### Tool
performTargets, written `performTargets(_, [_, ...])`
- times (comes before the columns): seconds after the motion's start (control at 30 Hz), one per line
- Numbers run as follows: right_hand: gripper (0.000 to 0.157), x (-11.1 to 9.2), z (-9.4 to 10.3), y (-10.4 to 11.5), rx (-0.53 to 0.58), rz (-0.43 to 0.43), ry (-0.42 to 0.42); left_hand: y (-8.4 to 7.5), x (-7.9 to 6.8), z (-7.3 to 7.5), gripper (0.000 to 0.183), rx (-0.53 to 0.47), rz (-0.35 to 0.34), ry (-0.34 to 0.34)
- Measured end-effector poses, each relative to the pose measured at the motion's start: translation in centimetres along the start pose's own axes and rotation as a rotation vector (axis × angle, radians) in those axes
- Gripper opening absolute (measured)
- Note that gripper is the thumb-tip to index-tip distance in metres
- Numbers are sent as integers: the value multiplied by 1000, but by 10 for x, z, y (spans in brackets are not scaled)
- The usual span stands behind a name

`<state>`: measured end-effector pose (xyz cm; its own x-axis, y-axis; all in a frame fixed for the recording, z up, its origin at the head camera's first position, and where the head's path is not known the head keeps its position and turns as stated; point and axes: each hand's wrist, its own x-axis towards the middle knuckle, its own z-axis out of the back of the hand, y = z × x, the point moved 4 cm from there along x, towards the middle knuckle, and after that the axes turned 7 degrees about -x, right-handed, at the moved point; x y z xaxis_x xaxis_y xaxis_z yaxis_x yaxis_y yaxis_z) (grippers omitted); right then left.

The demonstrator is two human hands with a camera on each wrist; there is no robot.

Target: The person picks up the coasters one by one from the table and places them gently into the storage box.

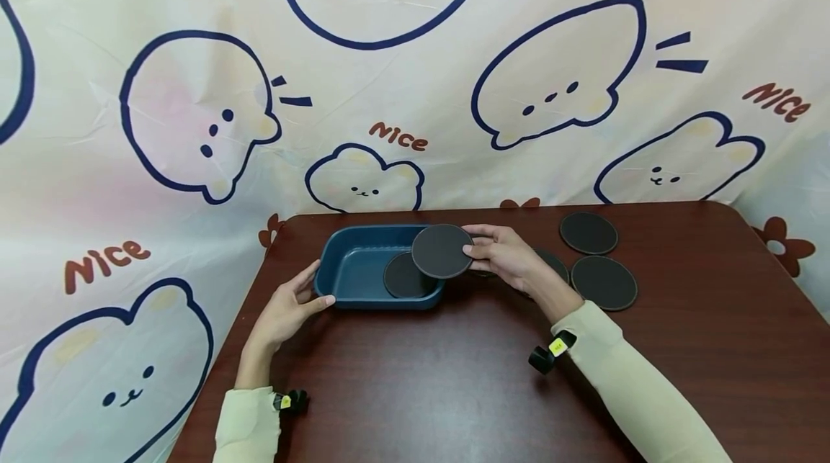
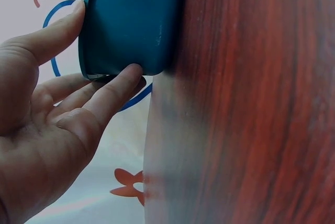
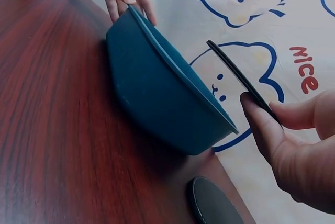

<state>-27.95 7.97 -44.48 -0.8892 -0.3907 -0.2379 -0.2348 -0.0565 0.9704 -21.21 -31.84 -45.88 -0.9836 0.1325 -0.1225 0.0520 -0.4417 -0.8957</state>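
Note:
A blue rectangular basin (image 1: 363, 302) stands on the table. At its left end my left hand (image 1: 288, 308) holds the corner, thumb on the near rim and fingers along the end wall; in the left wrist view the fingertips touch the basin's outside (image 2: 131, 25). My right hand (image 1: 506, 254) pinches a round black coaster (image 1: 442, 251) by its edge, thumb against fingers. This coaster is tilted above the basin's right end, clear of the rim in the right wrist view. Inside the basin lies another black coaster (image 1: 403, 277), partly covered by the held one.
Right of the basin, more round black coasters lie on the brown table (image 1: 402, 391): a far one (image 1: 588, 232), a nearer one (image 1: 604, 283), and others partly hidden under my right hand and forearm. A patterned cloth (image 1: 363, 103) hangs behind the table.

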Motion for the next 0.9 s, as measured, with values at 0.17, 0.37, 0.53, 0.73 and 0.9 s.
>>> performTargets(0.17, [54, 8, -7, 3, -7, -4, 7, 4, 1, 0, 85, 4, 3, -6])
performTargets(0.37, [55, 12, -12, 4, -11, -7, 26, 3, 1, -1, 84, 4, 2, -5])
performTargets(0.53, [58, 14, -17, 4, 13, 1, 67, 2, 1, -2, 84, 3, 2, -1])
performTargets(0.73, [58, 17, -23, 6, 24, 5, 81, 4, 1, -2, 83, 7, 10, -13])
performTargets(0.9, [56, 22, -27, 7, 35, -6, 75, 4, 1, -1, 83, 10, 13, -19])
